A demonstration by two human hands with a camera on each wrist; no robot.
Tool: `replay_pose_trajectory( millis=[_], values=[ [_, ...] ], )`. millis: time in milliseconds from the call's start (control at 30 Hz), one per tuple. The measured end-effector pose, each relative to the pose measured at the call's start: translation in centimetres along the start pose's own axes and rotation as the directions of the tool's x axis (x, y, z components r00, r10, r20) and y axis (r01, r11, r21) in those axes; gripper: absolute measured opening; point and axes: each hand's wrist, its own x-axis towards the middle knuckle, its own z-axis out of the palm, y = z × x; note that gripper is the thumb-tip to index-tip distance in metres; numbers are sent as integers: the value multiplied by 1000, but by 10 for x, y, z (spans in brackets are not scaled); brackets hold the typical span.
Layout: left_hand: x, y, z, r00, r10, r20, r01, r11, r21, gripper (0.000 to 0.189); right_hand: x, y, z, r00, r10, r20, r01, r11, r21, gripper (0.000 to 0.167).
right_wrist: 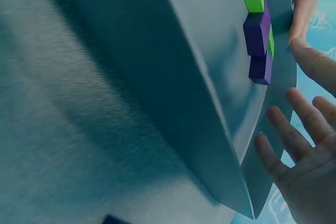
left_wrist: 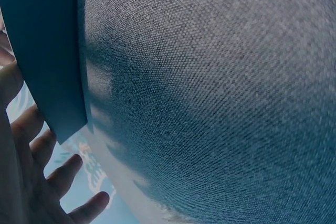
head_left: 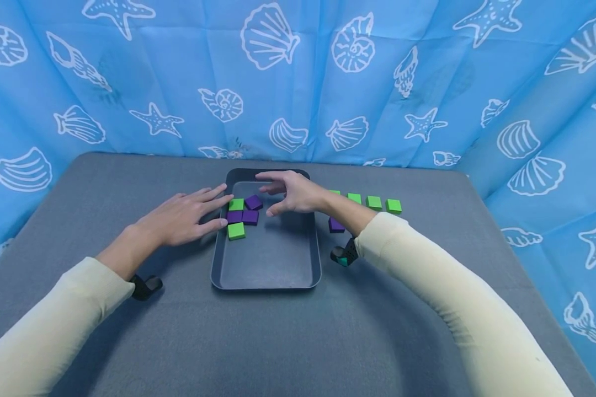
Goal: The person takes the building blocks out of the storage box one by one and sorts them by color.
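Observation:
A dark grey tray (head_left: 268,270) lies on the table, with small blocks grouped along its left side. Two are green, an upper green block (head_left: 236,204) and a lower green block (head_left: 236,231); three are purple, among them a tilted purple block (head_left: 253,202). My left hand (head_left: 176,218) is at the tray's left rim, fingers extended, fingertips close to the blocks; whether they touch the rim I cannot tell. Over the upper right of the tray hovers my right hand (head_left: 298,192), fingers spread and bent slightly, with nothing between them. The right wrist view shows the purple block (right_wrist: 257,34) beside those fingers.
To the right of the tray, several green blocks (head_left: 374,203) stand in a row on the grey table (head_left: 258,342). A purple block (head_left: 336,225) lies below them, partly behind the right forearm. A blue curtain (head_left: 308,82) with white shells hangs behind the table.

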Motion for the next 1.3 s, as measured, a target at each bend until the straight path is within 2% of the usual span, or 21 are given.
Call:
replay_pose_trajectory(
  millis=[367,633,1033,1300],
  values=[
    [0,-1,1,1000,4,-6,-4,1000,0,70,23,1,4,998,64,4,-64,998,10,81],
    [0,-1,1,1000,1,-4,-1,1000,0,71,33,2,11,993,109,34,-109,994,-11,72],
    [1,0,1,1000,3,-13,-3,1000,5,70,40,2,18,986,162,-47,-168,976,-140,60],
    [0,-1,1,1000,-3,-15,3,1000,1,69,40,-2,21,986,151,-77,-163,970,-181,55]
  ],
)
